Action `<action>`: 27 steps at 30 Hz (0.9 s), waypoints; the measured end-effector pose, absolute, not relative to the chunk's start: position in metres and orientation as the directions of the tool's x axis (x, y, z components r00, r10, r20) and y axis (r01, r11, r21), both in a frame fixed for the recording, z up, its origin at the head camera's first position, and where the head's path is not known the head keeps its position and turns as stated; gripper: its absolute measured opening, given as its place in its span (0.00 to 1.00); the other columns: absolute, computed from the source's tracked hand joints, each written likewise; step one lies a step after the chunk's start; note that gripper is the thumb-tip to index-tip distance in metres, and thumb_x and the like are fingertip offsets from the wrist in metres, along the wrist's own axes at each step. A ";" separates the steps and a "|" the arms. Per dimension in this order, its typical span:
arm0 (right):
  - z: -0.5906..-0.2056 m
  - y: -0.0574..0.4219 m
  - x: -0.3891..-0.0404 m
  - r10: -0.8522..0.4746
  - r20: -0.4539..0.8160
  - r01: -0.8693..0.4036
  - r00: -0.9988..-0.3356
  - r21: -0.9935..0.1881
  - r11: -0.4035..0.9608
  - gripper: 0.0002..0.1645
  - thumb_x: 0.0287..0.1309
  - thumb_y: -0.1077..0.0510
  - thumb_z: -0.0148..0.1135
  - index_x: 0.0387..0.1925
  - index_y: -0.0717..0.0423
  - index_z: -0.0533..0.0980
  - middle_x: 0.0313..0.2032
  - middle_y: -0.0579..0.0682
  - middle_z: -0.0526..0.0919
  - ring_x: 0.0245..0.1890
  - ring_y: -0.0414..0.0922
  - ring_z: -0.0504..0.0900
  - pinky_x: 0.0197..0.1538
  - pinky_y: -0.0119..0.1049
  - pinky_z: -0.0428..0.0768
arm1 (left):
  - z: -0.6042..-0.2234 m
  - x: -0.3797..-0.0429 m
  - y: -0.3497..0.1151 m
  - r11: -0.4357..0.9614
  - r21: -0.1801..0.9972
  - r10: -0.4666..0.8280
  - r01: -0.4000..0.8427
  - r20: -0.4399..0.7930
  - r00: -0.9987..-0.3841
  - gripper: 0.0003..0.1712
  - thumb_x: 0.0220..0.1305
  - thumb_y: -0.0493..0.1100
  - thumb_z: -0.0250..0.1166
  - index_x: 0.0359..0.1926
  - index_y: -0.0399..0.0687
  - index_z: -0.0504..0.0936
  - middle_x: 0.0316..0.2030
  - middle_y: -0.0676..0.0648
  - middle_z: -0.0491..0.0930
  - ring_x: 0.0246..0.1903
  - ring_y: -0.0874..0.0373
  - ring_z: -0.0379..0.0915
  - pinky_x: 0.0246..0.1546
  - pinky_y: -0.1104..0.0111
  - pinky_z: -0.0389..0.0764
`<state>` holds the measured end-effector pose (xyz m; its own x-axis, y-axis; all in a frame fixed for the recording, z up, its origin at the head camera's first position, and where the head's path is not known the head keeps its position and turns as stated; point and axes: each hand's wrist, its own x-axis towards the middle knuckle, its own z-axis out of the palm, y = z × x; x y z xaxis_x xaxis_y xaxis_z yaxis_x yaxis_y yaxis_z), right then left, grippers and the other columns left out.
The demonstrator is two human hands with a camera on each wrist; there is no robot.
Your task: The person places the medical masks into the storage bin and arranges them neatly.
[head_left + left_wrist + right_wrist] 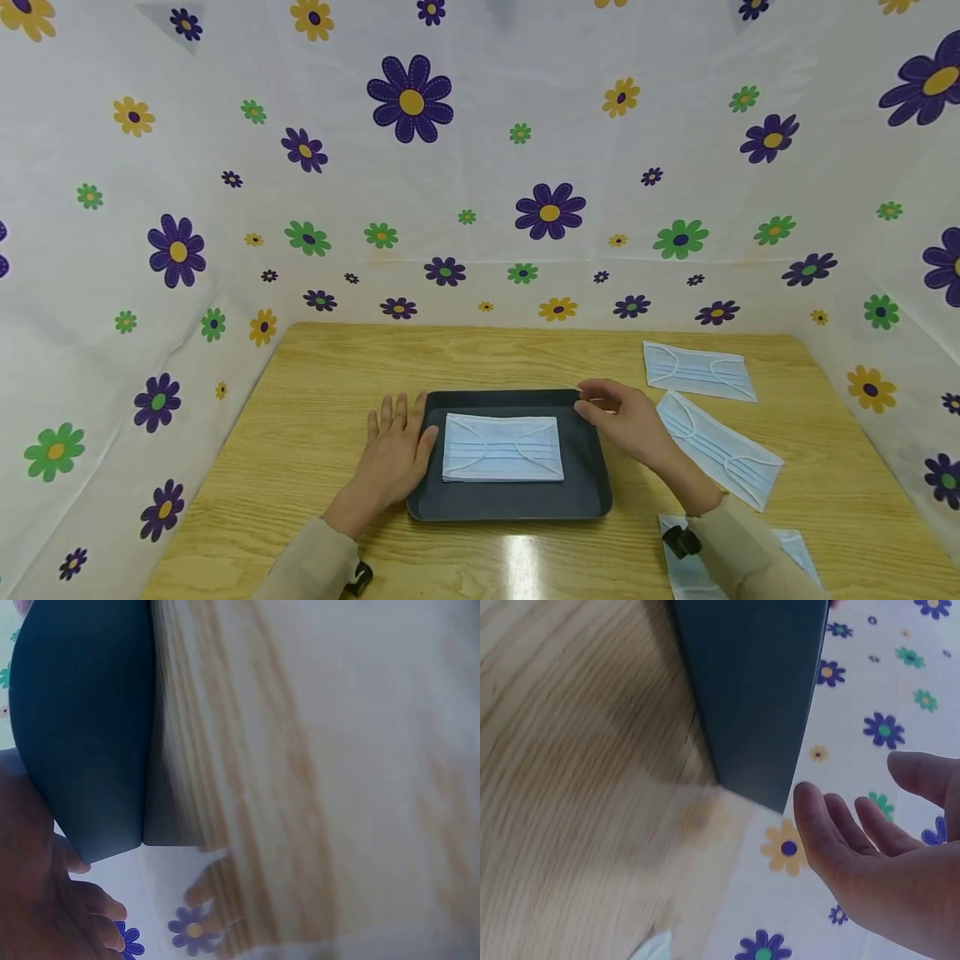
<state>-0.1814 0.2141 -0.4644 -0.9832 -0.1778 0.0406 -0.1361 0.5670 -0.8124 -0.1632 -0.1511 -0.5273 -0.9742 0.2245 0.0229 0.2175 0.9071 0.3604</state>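
A dark grey tray lies on the table, with pale blue face masks stacked flat in its middle. My left hand, fingers straight, rests along the tray's left edge; the left wrist view shows that hand against the tray's side wall. At the far right corner is my right hand, thumb and fingers loosely bent and apart. Nothing sits between those fingers in the right wrist view, where the hand is just off the tray's corner.
To the right of the tray lie three more loose masks: one at the back, one slanted, and one partly under my right forearm. A white flowered cloth surrounds the wooden table at the back and sides.
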 end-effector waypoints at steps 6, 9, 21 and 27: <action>-0.469 0.239 -0.189 -0.112 0.095 -0.145 -0.989 -0.769 0.622 0.29 0.74 0.53 0.65 0.67 0.67 0.75 0.62 0.68 0.83 0.58 0.64 0.85 0.56 0.56 0.86 | -0.527 -0.163 -0.151 0.906 0.364 0.224 0.216 0.021 -0.974 0.38 0.86 0.58 0.43 0.85 0.44 0.50 0.80 0.25 0.50 0.82 0.26 0.38 0.78 0.30 0.43; -0.471 0.255 -0.193 -0.076 0.078 -0.109 -0.994 -0.757 0.644 0.32 0.75 0.51 0.63 0.70 0.68 0.72 0.65 0.71 0.79 0.61 0.67 0.83 0.57 0.60 0.85 | -0.527 -0.163 -0.151 0.906 0.364 0.225 0.217 0.023 -0.974 0.38 0.86 0.58 0.43 0.85 0.44 0.50 0.80 0.25 0.51 0.82 0.26 0.38 0.78 0.30 0.43; -0.483 0.317 -0.211 0.017 0.072 -0.033 -0.997 -0.637 0.770 0.36 0.77 0.48 0.59 0.72 0.71 0.68 0.67 0.78 0.73 0.64 0.75 0.75 0.58 0.69 0.79 | -0.528 -0.163 -0.151 0.906 0.360 0.230 0.225 0.030 -0.973 0.38 0.86 0.57 0.43 0.85 0.43 0.50 0.80 0.24 0.52 0.81 0.25 0.39 0.77 0.29 0.44; -0.489 0.350 -0.223 0.068 0.046 0.031 -0.997 -0.554 0.832 0.36 0.77 0.51 0.55 0.70 0.77 0.66 0.66 0.82 0.69 0.66 0.80 0.67 0.65 0.75 0.69 | -0.528 -0.163 -0.151 0.904 0.362 0.230 0.228 0.039 -0.972 0.38 0.86 0.57 0.44 0.85 0.43 0.51 0.79 0.24 0.53 0.81 0.25 0.40 0.77 0.29 0.45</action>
<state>-0.2231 0.3499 -0.4886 -0.9967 0.0676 0.0457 0.0310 0.8321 -0.5538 -0.1634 -0.1509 -0.5279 -0.9724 0.2299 0.0393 0.2283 0.9037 0.3622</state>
